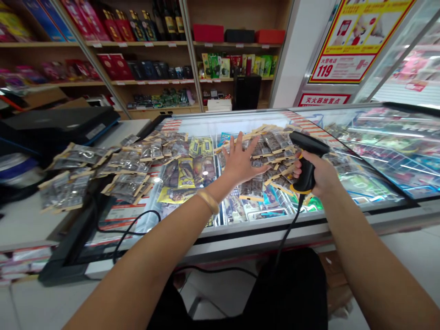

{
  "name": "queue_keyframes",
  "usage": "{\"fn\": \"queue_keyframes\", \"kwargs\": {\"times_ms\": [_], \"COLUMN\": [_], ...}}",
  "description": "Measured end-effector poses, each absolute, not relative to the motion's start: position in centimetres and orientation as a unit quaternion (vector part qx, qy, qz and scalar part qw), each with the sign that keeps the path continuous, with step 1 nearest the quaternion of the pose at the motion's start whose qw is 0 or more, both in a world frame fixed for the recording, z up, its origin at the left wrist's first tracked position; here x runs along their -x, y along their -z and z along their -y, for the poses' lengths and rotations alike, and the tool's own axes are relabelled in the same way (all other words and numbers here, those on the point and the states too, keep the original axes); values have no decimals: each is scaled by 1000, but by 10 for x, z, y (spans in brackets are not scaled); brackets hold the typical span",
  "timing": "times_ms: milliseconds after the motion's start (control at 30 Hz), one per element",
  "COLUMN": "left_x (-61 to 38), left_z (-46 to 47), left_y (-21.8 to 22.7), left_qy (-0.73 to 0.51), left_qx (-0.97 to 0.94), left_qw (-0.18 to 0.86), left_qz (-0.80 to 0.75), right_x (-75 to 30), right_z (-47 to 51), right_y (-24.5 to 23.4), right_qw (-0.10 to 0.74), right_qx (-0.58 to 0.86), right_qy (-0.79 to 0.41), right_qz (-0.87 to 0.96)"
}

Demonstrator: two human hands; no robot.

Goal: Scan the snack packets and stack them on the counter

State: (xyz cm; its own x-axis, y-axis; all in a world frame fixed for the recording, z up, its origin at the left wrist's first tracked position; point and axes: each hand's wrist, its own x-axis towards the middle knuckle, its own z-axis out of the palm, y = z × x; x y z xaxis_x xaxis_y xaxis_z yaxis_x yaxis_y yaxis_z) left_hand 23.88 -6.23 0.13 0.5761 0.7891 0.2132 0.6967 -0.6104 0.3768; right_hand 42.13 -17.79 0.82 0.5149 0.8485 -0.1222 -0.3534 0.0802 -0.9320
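My left hand (240, 160) is spread open, palm down, over a pile of small clear packets with tan edges (271, 144) on the freezer's glass top. Whether its fingertips touch the packets I cannot tell. My right hand (318, 172) is wrapped round the handle of a black and yellow barcode scanner (305, 160), held upright above the right side of the pile. A black cable hangs from the scanner's base. More of the same packets (127, 160) lie in a heap to the left, some reaching onto the counter.
Under the glass of the chest freezer (192, 240) are wrapped frozen goods (186, 173). A loop of black cable (137, 233) lies over its left front. A dark machine (62, 121) stands on the left counter (20, 224). Stocked shelves (147, 44) line the back.
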Motion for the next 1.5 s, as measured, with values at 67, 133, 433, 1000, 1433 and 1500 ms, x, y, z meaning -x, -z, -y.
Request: {"fn": "queue_keyframes", "kwargs": {"times_ms": [67, 133, 433, 1000, 1433, 1500], "left_x": [-228, -214, -93, 9, 10, 11], "left_z": [62, 61, 19, -19, -28, -29], "left_y": [-6, -10, -9, 10, 15, 13], "left_qy": [-195, -212, -357, -180, -271, -299], "left_qx": [-875, -871, -793, -761, -713, -700], "left_qw": [125, 120, 112, 7, 36, 44], "left_qz": [-426, -427, -481, -623, -646, -648], "right_x": [-418, -412, -329, -249, -249, -249], "right_z": [180, 180, 148, 95, 102, 102], "right_y": [-12, -16, -33, -11, -11, -11], "right_qw": [695, 694, 622, 523, 511, 513], "right_qx": [520, 515, 492, 483, 495, 494], "right_qy": [-434, -438, -488, -589, -587, -588], "right_qz": [240, 248, 364, 382, 385, 383]}}
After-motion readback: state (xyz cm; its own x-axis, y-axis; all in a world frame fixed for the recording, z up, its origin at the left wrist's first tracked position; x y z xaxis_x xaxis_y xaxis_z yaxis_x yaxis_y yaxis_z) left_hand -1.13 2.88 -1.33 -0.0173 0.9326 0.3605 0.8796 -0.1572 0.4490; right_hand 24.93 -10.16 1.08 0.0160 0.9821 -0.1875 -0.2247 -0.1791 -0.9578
